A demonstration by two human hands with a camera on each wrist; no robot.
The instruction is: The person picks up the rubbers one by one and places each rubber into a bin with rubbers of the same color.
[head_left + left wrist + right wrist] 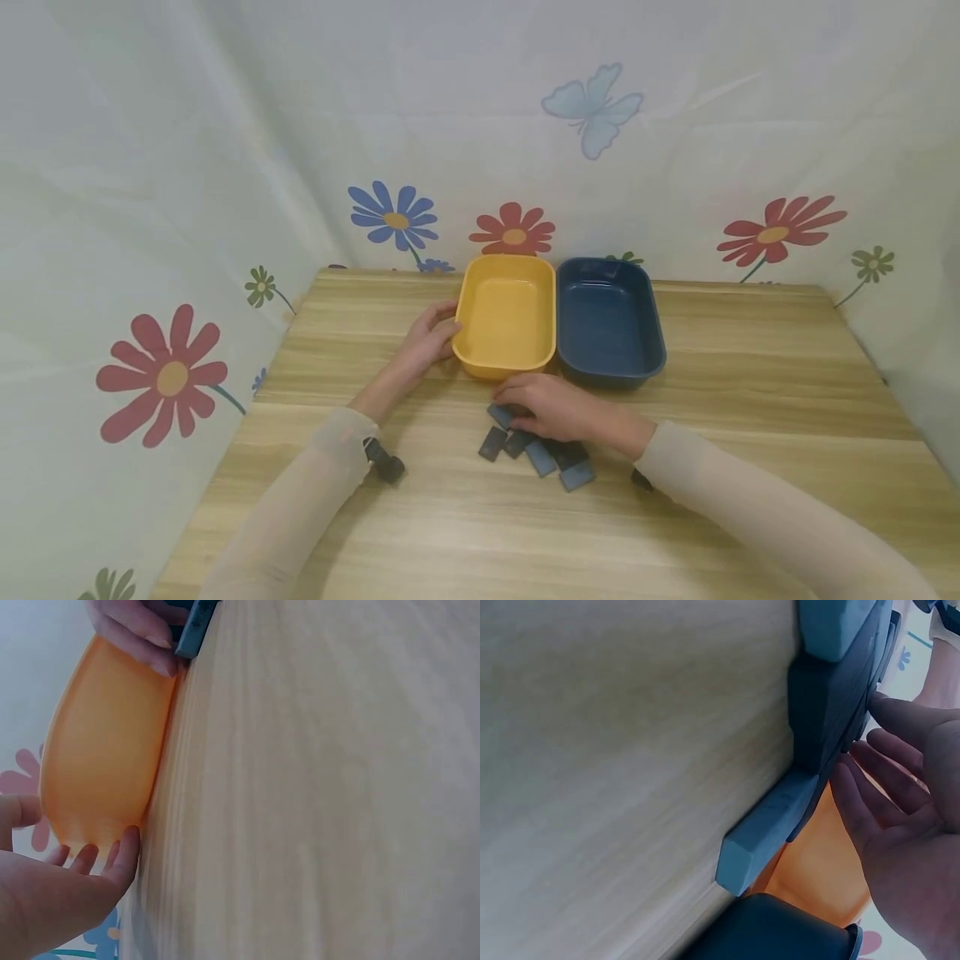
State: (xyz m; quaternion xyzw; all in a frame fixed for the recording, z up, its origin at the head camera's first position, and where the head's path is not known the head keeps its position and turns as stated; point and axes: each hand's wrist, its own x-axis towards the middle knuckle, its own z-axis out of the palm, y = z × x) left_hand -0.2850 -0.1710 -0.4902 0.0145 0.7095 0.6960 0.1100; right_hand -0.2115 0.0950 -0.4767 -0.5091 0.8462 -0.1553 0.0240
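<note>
And here we have pale beige, plain-looking long sleeves on both arms, the left sleeve and the right sleeve reaching down to the wrists! Faint creases, we notice, run through the cloth. Round the left cuff we spot a black strap, and on it a small black device with a rounded end. Over at the right cuff, we catch just a dark piece, mostly hidden. Beyond the cuffs, bare left hand, bare right hand!

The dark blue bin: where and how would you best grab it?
Probably take the dark blue bin by its long right wall, coming from the right and pinching the rim from inside and out, which the open top allows. The yellow bin sits right beside its left, leaving little room there.
</note>
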